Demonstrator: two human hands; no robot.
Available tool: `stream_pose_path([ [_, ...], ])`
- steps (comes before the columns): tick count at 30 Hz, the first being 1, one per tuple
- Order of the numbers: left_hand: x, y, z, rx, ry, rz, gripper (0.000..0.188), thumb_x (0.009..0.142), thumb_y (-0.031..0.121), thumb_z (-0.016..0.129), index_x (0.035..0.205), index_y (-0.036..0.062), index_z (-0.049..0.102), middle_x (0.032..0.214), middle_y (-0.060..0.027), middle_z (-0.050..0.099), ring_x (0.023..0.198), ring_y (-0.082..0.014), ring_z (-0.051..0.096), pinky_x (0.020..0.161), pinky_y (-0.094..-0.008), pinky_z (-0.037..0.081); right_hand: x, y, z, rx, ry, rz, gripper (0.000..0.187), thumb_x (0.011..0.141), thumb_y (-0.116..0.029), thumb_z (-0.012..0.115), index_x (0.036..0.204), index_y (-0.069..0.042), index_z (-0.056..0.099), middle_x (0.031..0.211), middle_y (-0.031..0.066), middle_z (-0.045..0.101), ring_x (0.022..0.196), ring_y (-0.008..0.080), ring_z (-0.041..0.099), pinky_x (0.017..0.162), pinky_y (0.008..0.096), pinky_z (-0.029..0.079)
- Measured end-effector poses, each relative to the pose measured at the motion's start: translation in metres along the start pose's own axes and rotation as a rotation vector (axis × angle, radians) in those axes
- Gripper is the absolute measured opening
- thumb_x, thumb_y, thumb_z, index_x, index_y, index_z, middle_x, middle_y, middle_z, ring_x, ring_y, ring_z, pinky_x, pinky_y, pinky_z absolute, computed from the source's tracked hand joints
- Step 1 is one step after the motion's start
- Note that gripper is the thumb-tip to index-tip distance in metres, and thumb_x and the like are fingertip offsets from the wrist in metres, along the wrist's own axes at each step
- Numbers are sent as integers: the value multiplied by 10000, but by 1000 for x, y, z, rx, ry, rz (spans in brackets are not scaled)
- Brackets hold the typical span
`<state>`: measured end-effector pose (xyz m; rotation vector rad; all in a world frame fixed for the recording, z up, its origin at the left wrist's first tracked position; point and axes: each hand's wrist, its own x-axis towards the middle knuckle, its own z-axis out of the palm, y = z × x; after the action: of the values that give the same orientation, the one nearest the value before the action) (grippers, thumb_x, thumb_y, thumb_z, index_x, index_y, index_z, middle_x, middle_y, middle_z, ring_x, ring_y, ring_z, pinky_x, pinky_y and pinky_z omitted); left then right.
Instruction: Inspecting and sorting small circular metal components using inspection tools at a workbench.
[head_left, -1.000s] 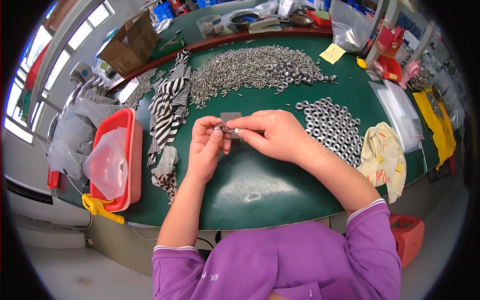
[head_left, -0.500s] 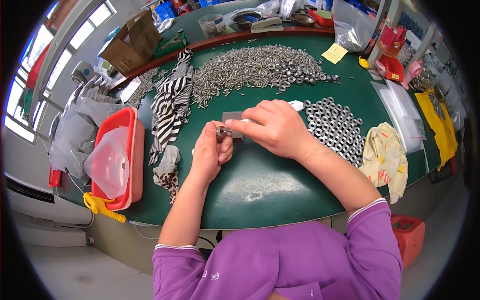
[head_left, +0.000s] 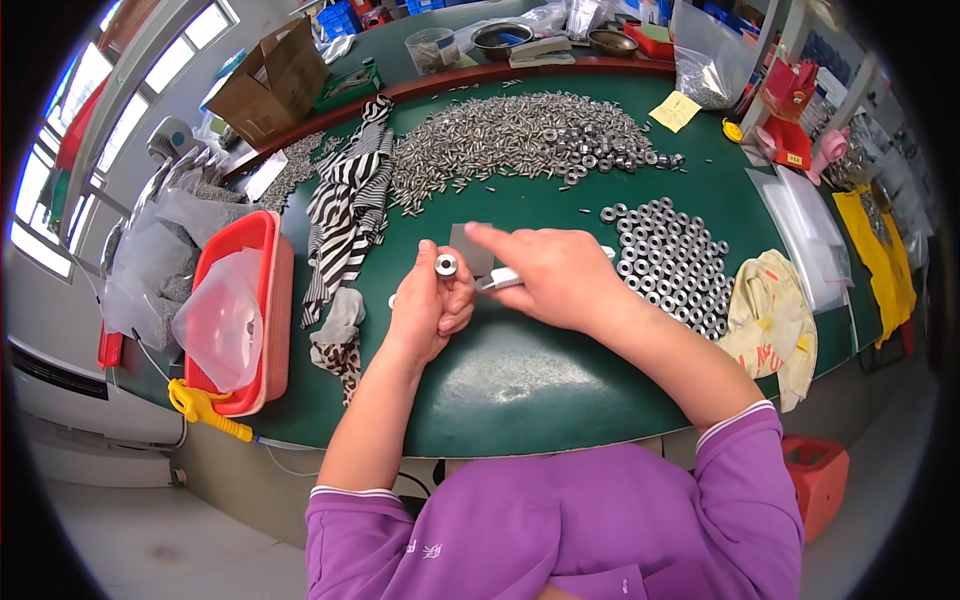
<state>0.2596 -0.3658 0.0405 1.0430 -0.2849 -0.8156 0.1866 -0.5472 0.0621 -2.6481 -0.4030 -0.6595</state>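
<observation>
My left hand is closed around a small round metal bushing; its end with a dark central hole faces up. Just to the right, my right hand grips a slim white-handled tool, its index finger stretched out and blurred. The tool's near end is close to my left fingers, apart from the bushing; its exact kind cannot be made out. Behind both hands a flat grey block lies on the green table. Many similar metal rings lie in rows right of my right hand.
Small metal pins form a large heap at the back, with shiny nuts at its right. A striped cloth, red basket and yellow air gun are left. A pale cloth and plastic bags lie right.
My right hand has drawn away from the bushing, with the white tool now lower and more visible. The bushing has been turned so its holed end faces up.
</observation>
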Motion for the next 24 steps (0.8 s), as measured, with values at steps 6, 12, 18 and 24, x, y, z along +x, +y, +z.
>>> stream_pose_path([
  [6,3,-3,-4,-14,7,-9,510,1022,510,220,856,98,469,538,8,384,360,-80,257,355,-215,226,2,-6,-8,194,-139,-82,619,798,-321,706,1370,-287,473,893,62,663,798,262,661,663,377,529],
  [12,3,19,-25,-37,5,261,371,1018,416,387,970,79,534,736,-7,478,550,-82,399,477,-217,329,11,11,-14,85,-9,295,502,843,-312,637,1284,-112,503,880,163,683,805,342,662,705,444,528],
  [18,-5,48,-65,192,321,444,193,987,142,473,1105,16,560,985,-75,620,779,-91,548,696,-227,469,7,11,-16,105,-150,211,343,826,-221,639,1147,-107,599,973,137,672,906,334,643,799,424,512],
  [24,-9,42,-65,968,544,192,200,920,147,597,1046,-6,626,741,-14,608,606,-80,576,564,-215,478,-15,-6,5,65,-516,-30,227,772,-115,644,999,-114,647,912,100,587,903,302,608,778,423,497],
])
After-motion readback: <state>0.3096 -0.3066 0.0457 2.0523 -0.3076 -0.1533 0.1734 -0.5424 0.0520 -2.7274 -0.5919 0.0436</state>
